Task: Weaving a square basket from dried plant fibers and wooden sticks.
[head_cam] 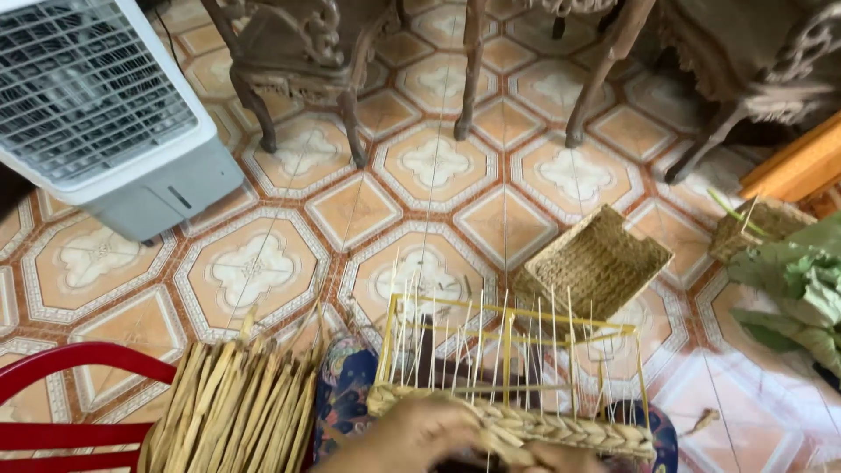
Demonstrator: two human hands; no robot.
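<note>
At the bottom edge of the frame we see our left hand curled down over the near rim of a yellow wire frame strung with pale upright reeds, fingers pressing on the braided straw band woven along its base. Our right hand shows only as a sliver at the bottom centre-right, touching the same braid; most of it is cut off, so we cannot tell how far it is closed. The frame sits on our lap, over blue patterned cloth.

Lower left, a bundle of dried flat straw strips leans beside a red plastic chair, partly cropped.

Further out, right of centre, a finished rectangular woven basket lies tilted on the patterned tile floor. Green leaves fill the right edge. Upper left stands a white air cooler; dark carved wooden chair legs cross the top.
</note>
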